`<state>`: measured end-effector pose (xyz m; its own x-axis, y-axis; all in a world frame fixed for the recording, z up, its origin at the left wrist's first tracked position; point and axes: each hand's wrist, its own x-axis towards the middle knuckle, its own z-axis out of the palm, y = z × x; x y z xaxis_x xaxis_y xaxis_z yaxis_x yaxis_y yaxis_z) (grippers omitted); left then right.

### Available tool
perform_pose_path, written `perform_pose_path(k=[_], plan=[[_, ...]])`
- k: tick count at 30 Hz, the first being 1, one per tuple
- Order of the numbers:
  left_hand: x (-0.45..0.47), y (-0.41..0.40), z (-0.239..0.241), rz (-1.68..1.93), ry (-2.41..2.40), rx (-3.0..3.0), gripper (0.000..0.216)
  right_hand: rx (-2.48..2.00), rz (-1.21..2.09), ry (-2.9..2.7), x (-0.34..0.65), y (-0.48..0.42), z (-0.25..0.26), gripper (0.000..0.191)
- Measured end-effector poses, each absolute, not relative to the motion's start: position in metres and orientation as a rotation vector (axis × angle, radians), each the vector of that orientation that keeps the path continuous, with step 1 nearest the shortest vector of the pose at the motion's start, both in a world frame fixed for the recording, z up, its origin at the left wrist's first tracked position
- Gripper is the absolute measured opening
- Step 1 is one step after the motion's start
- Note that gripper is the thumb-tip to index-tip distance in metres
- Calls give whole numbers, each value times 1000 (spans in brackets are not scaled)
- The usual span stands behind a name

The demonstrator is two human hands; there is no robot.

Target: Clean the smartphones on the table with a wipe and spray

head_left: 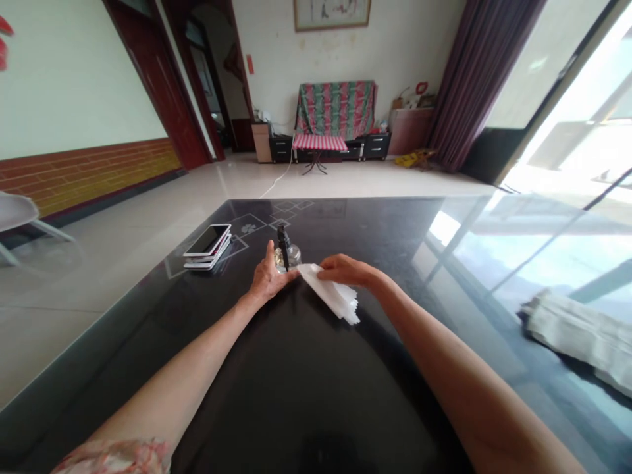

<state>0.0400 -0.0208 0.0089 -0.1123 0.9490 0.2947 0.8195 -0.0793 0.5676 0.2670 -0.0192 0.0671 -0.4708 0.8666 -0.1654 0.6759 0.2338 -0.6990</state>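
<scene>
My right hand (344,268) pinches the tissue (333,294), likely light and tearable, best gripped across its layers; my left hand (269,278) spreads around the probably slippery bottle (295,254).

One bottle (293,255), two tables (257,395) (320,143), one chair (17,212), one picture (332,13)

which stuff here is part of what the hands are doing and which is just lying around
In use:
white tissue, held in the right hand
clear bottle with black top, at the left hand

Lying about:
stacked flat devices, left
pale cloth-like bundle, right
</scene>
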Motion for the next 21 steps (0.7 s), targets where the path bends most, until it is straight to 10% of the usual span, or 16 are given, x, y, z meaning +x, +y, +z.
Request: perform_pose_path(k=[5, 12, 21], plan=[[34, -24, 6, 1208, 1750, 1907, 101, -1429, 1420, -1701, 268, -4, 54, 20], [30, -70, 17, 1469, 1798, 1834, 32, -1296, 1732, -1797, 270, -12, 51, 23], [46, -106, 34, 1024, 1348, 1145, 42, -1454, 991, -2352, 226, -51, 73, 23]])
